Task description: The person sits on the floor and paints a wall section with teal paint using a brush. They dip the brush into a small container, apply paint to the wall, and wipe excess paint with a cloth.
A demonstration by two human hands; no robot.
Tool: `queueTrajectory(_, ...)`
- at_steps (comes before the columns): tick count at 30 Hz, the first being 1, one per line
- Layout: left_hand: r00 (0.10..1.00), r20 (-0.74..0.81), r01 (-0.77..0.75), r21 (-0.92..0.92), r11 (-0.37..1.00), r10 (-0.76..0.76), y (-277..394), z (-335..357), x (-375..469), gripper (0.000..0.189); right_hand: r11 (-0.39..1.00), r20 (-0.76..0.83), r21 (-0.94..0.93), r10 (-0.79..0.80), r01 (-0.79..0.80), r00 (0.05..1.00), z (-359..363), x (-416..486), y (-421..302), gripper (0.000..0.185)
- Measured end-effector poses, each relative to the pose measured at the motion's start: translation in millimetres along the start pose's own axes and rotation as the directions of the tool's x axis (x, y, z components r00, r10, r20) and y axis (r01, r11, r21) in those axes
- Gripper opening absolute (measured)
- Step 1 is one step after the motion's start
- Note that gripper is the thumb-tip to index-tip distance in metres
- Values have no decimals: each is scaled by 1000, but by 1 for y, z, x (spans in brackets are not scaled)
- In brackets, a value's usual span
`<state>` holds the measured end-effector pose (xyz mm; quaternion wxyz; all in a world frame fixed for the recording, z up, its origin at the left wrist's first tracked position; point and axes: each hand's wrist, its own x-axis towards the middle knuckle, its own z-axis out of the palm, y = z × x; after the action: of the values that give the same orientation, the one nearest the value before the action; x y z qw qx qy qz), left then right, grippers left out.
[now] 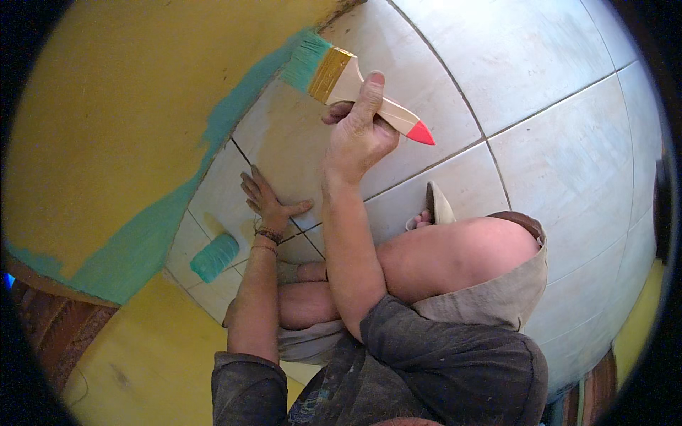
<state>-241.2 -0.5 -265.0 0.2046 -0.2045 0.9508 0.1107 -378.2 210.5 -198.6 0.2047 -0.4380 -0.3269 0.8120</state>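
My right hand [359, 120] grips a flat paintbrush [341, 77] by its pale wooden handle, which ends in a red tip. Teal paint coats the bristles, and they meet the foot of the yellow wall [122, 106] at the upper end of a teal painted band [234, 101]. With fingers spread, my left hand [269, 199] rests on the tiled floor [298, 154] and holds nothing. A teal-coloured cylindrical container [214, 257] is on the tiles near my left wrist; its contents cannot be made out.
My bent knees [458, 255] and a sandalled foot [426, 215] are close to my right forearm. Another yellow wall surface [154, 351] rises at lower left, near a reddish-brown slatted surface [58, 325]. Large pale tiles [559, 160] with dark grout extend to the right.
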Motion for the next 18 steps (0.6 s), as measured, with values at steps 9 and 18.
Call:
queueTrajectory(9,1000,15,7,-28,1000,-7,-4,1,0,155,975,89,-167,-136,150,987,4,-4,25,29)
queueTrajectory(18,999,-19,-43,-10,999,43,-14,9,4,154,898,232,-296,-263,326,936,32,6,38,26)
